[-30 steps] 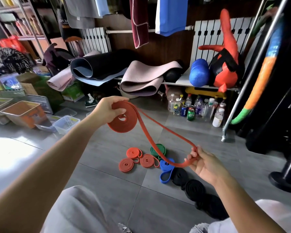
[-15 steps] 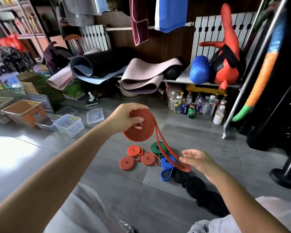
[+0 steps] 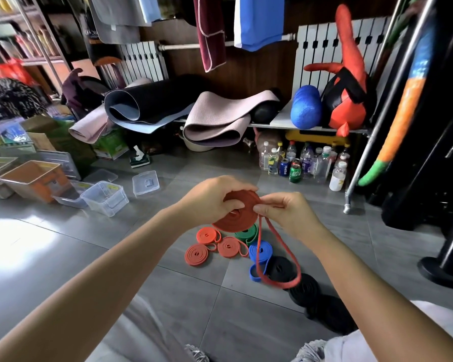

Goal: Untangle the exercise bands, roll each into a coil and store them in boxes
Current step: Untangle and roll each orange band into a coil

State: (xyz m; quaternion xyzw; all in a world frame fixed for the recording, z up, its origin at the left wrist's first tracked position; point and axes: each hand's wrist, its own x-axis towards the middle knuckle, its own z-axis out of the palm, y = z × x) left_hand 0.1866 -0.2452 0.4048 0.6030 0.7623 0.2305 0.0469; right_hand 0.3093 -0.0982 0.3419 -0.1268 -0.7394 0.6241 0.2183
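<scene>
The left hand [image 3: 209, 202] has its grip closed on the red band [image 3: 233, 220], fingers curled over the far rim of the wound part and thumb pressed on its flat face, holding the coil in the air in front of the person. The right hand [image 3: 289, 212] pinches the same band between thumb and forefinger at the coil's right edge, where the unwound length leaves it. That loose length hangs down from the pinch as one long narrow loop, its bottom dangling above the floor [image 3: 63, 244], in front of the coils lying there. On the grey tiles below the hands lie three orange coils [image 3: 196, 254] close together. A green coil [image 3: 246, 235] sits just beside them, partly hidden by the held coil, next to a blue coil [image 3: 262, 253] with a free tail. Black coils [image 3: 305, 287] run in a row toward the person's right side. To the left, well apart from the coils, stand clear boxes [image 3: 105, 198] with a loose lid [image 3: 145, 182] near them and an orange bin [image 3: 34, 178] further left. Bottles [image 3: 298, 160] stand by the far wall under a shelf [image 3: 285, 124] that carries rolled mats [image 3: 212, 118]
</scene>
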